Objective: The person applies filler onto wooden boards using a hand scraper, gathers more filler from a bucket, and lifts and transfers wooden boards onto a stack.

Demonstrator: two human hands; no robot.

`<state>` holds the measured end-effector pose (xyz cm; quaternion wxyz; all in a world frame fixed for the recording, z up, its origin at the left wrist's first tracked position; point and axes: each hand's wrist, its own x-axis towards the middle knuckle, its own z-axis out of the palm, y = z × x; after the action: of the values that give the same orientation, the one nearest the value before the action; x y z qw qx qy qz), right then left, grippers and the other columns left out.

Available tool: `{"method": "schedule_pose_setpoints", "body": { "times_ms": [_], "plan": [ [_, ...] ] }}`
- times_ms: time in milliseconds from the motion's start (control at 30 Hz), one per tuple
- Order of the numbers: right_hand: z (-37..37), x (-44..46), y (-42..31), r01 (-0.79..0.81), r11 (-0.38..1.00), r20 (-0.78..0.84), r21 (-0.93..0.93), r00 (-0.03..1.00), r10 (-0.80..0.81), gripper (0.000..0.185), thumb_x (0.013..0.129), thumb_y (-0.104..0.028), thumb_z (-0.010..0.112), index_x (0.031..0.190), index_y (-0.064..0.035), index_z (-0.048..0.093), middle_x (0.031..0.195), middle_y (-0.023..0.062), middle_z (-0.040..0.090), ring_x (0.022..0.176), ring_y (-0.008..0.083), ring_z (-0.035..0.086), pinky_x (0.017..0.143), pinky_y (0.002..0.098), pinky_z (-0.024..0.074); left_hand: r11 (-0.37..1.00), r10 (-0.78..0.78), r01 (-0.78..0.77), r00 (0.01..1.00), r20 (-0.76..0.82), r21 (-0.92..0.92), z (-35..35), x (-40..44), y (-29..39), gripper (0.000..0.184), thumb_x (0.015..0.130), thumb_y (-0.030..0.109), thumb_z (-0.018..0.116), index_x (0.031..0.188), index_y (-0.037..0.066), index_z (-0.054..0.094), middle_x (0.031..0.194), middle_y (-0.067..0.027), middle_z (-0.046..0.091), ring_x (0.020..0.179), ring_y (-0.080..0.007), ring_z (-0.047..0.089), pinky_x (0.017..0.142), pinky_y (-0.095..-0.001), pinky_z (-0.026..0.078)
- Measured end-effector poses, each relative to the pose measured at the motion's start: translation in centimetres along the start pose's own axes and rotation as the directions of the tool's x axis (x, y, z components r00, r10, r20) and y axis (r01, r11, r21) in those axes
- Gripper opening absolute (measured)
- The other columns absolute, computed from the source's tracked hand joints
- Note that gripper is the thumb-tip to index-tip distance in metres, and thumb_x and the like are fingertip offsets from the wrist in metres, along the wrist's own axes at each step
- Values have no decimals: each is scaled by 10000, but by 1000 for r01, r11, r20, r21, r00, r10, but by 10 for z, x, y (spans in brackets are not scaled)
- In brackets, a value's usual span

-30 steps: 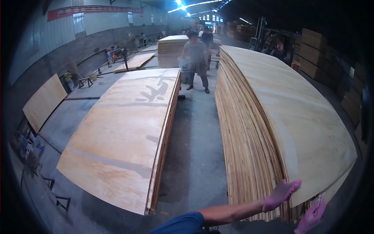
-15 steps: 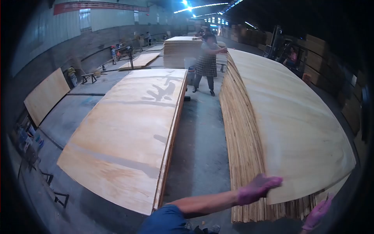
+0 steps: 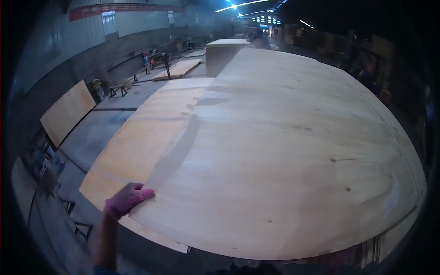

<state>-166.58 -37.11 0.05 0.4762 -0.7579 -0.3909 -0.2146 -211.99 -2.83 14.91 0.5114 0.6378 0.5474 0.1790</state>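
Note:
A wide, pale veneer sheet [image 3: 275, 151] spans from the left pile across the aisle to the right stack. My left hand [image 3: 128, 199], in a pink glove, is closed on its near left corner, thumb on top and fingers beneath the edge. Under that corner lies the left pile, topped by a yellowish wood sheet [image 3: 133, 146]. Layered edges of the right stack [image 3: 373, 250] show below the sheet at the lower right. My right hand is out of sight.
Another person [image 3: 261, 41] stands at the far end, mostly hidden behind the raised sheet. A tall board stack [image 3: 224, 57] stands farther back. On the left, a board [image 3: 68, 112] leans at a slant near a small trestle [image 3: 118, 90].
The top sheet has come off the right stack leftward, covering the aisle and part of the left pile. My left hand has swung left with its corner; my right hand has left the view.

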Motion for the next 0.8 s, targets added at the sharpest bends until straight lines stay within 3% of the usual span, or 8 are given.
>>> {"method": "schedule_pose_setpoints", "body": {
  "times_ms": [67, 167, 200, 267, 400, 500, 667, 800],
  "plan": [
    [40, 5, -10, -74, 980, 152, 183, 987, 46, 403, 1055, -155, 418, 1387, 72, 448, 1354, 214, 550, 1271, 308, 523, 1066, 382, 423, 943, -97, 174, 960, -264, 285, 14, -29, 18, 322, 944, 295, 585, 1004, -12, 662, 926, -124, 686, 759, -218, 650, 680, -341, 492],
    [68, 29, -15, -158, 929, 276, 335, 959, 64, 406, 1057, -162, 414, 1388, 70, 450, 1355, 210, 551, 1275, 304, 521, 1068, 380, 421, 910, 132, 93, 860, -492, 405, 41, -23, -55, 262, 961, 248, 542, 936, 2, 629, 943, -197, 662, 745, -345, 651, 664, -397, 501],
    [75, 37, -17, -177, 910, 301, 375, 952, 61, 407, 1057, -164, 413, 1388, 70, 451, 1356, 209, 551, 1276, 303, 520, 1069, 380, 420, 645, 471, -86, 827, -307, 759, 46, -21, -88, 225, 971, 210, 492, 905, 23, 598, 920, -220, 627, 747, -420, 615, 656, -467, 500],
    [85, 51, -20, -197, 882, 327, 429, 944, 52, 408, 1059, -169, 411, 1388, 69, 452, 1356, 207, 552, 1278, 301, 519, 1070, 379, 419, 589, 534, -121, 801, -272, 799, 70, -15, -117, 170, 958, 144, 461, 935, 27, 582, 869, -200, 606, 747, -400, 618, 665, -506, 497],
    [89, 72, -23, -159, 855, 330, 494, 944, -15, 412, 1061, -178, 406, 1388, 67, 454, 1358, 203, 554, 1283, 296, 516, 1073, 377, 417, 686, 456, -163, 856, -244, 709, 181, 52, -275, 138, 913, 94, 444, 958, 24, 554, 889, -212, 602, 813, -415, 610, 709, -503, 508],
    [103, 83, -46, -109, 833, 307, 543, 949, -76, 415, 1063, -185, 403, 1389, 66, 456, 1359, 199, 555, 1287, 292, 514, 1076, 375, 415, 819, 237, -56, 940, -247, 571, 311, 101, -342, 145, 906, 120, 426, 938, 49, 549, 875, -217, 620, 831, -421, 622, 710, -509, 514],
    [123, 91, -113, 84, 754, 174, 652, 951, -256, 420, 1066, -197, 397, 1389, 64, 459, 1361, 194, 557, 1292, 287, 510, 1079, 372, 412, 954, 120, -59, 974, -194, 294, 435, 107, -352, 173, 904, 136, 472, 989, 37, 585, 867, -245, 650, 839, -433, 652, 714, -510, 540],
    [151, 73, -199, 202, 614, 63, 763, 923, -381, 424, 1068, -206, 392, 1389, 62, 462, 1362, 189, 558, 1297, 282, 508, 1082, 370, 410, 960, 190, -143, 965, -183, 241, 435, 104, -361, 168, 902, 133, 488, 995, 17, 565, 859, -256, 646, 828, -432, 654, 703, -508, 536]
  ]
}}
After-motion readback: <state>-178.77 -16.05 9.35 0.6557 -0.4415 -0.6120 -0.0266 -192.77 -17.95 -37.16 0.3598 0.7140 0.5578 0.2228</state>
